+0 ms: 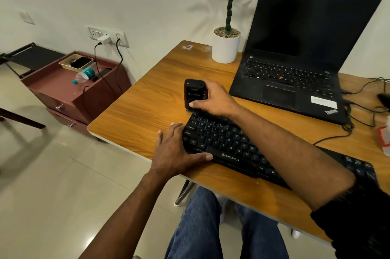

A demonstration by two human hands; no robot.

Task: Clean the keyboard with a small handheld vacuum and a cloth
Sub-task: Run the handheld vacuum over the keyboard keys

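Right hand (213, 98) has its fingers (195, 105) wrapped around the little black handheld vacuum (194, 94), thumb pressed on its front face, maybe on a button. It sits at the far left corner of the keyboard (230, 147), nozzle end pointing down at the top row. Left hand (177, 151) is flat and relaxed, fingers straight, palm on the surface (135, 115) with the thumb lying along the keyboard's front edge, just steadying it and not gripping anything.

Stuff that could go sideways, imo: the keyboard sits right at the near edge of the surface, so a hard push with the vacuum could skid it toward the lap if that left hand lifts. The right forearm is draped across the middle keys, so it may mash them or drag dust back over cleaned bits. The keyboard's cable (331, 139) trails off toward the laptop (295, 64) and a tug could snag it.

Hard to tell: the nozzle is hidden behind the hand, so I can't say whether it's touching the keys. The forearm hides a fair stretch of the keys. No cloth that I can pick out; there's something red and white cut off at the right edge, no clue what.
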